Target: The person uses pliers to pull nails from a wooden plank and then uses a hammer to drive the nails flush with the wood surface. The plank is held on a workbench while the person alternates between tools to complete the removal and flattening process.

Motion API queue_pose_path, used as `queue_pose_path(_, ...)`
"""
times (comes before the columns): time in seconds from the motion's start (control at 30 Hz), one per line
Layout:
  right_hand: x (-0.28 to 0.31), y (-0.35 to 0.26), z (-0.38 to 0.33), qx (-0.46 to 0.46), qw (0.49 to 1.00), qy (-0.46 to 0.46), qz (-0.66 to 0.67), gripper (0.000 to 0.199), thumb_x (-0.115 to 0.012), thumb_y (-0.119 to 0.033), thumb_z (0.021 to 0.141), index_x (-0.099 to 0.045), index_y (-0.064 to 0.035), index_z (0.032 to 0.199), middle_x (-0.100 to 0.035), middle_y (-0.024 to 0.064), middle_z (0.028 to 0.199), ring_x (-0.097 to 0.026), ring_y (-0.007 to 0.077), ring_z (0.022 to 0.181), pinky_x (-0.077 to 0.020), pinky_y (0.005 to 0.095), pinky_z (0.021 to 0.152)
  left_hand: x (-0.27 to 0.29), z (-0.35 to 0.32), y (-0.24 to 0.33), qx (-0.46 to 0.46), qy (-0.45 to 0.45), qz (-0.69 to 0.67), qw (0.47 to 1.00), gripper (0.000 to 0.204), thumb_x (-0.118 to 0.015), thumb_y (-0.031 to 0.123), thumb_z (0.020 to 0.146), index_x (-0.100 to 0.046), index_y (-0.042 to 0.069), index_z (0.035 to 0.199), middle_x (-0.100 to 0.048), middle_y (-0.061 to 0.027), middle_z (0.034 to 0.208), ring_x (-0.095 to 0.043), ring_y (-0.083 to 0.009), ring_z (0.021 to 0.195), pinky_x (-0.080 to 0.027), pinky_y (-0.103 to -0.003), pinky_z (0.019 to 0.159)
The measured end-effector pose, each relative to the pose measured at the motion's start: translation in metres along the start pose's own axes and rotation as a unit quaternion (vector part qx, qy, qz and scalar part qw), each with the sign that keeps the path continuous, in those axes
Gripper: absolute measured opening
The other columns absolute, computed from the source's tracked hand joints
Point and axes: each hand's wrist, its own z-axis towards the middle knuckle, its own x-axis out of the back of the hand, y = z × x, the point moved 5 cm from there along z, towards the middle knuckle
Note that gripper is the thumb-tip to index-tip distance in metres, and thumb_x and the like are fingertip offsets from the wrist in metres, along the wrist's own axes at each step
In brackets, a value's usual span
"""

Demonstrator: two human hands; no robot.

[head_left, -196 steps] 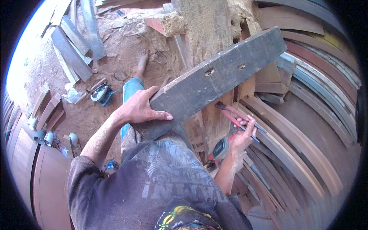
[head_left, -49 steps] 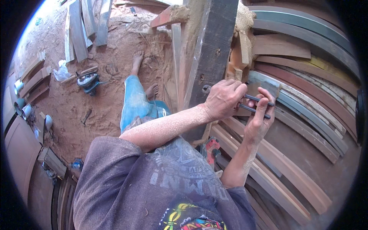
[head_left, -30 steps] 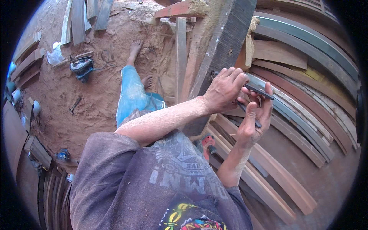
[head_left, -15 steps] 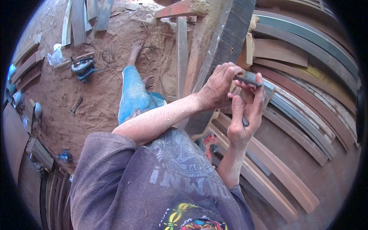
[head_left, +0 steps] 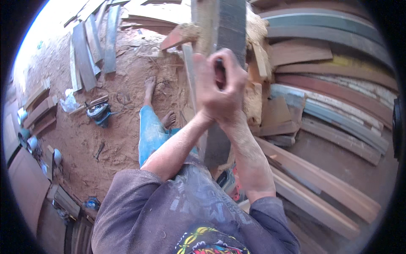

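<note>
My left hand (head_left: 203, 86) and my right hand (head_left: 233, 89) are pressed together above a dark wooden beam (head_left: 230, 25). Both have curled fingers, and motion blurs them. A dark reddish object (head_left: 220, 75) shows in the gap between them. Its kind cannot be made out, since the fingers cover most of it. Below the hands, the beam's near end runs down toward my shirt. At its right side, close to my waist, sits a red and grey power tool (head_left: 233, 182), partly hidden by my right forearm.
Stacked planks (head_left: 338, 101) fill the right side. A blue power saw (head_left: 99, 114) lies on the sandy ground at left, with a hammer (head_left: 99, 150) nearer. More boards (head_left: 84, 55) lie at far left. My bare foot (head_left: 168, 119) stands left of the beam.
My hands have moved left and come together over the beam. The slim dark stick that showed at my fingers is no longer plainly visible. The view has shifted too.
</note>
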Motion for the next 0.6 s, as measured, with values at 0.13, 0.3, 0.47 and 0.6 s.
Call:
queue_pose_path(0.13,-0.003,-0.003,-0.006,-0.01,0.998,0.025,0.058,0.028,-0.079,-0.017,0.099,-0.059,-0.0053,0.084,-0.056,0.0062,0.061,-0.055,0.0138,0.052,-0.0434,0.0319,0.049,0.009,0.003,-0.006,0.029,0.005,0.008,1.0,0.041,-0.072,0.018,0.101,-0.058,0.004,0.136,-0.064,-0.013,0.121,-0.065,-0.033,0.114,-0.055,-0.045,0.096)
queue_pose_path(0.3,-0.009,0.011,0.033,0.096,0.992,0.062,0.057,0.02,-0.076,-0.015,0.098,-0.063,-0.0058,0.085,-0.058,0.0078,0.06,-0.059,0.0197,0.05,-0.0448,0.0376,0.048,0.011,0.017,-0.04,0.019,0.015,0.019,1.0,0.041,-0.07,0.019,0.103,-0.057,0.003,0.139,-0.063,-0.0108,0.124,-0.063,-0.0291,0.116,-0.055,-0.043,0.098)
queue_pose_path(0.47,-0.001,0.001,-0.014,0.094,0.992,0.065,0.046,0.026,-0.072,-0.023,0.102,-0.066,-0.0051,0.085,-0.068,0.0119,0.064,-0.071,0.023,0.057,-0.0521,0.0383,0.052,0.023,-0.017,-0.058,0.087,0.01,0.013,0.996,0.041,-0.068,0.019,0.106,-0.056,0.003,0.142,-0.063,-0.0086,0.126,-0.062,-0.0253,0.118,-0.054,-0.041,0.101)
queue_pose_path(0.6,-0.001,0.014,0.025,-0.033,0.999,0.008,0.004,0.022,-0.073,-0.019,0.103,-0.066,-0.0047,0.088,-0.068,0.0067,0.072,-0.068,0.0179,0.065,-0.0524,0.0373,0.059,0.011,0.033,-0.052,0.034,0.019,0.012,0.999,0.041,-0.066,0.019,0.108,-0.056,0.003,0.144,-0.062,-0.0068,0.127,-0.061,-0.0222,0.119,-0.054,-0.039,0.103)
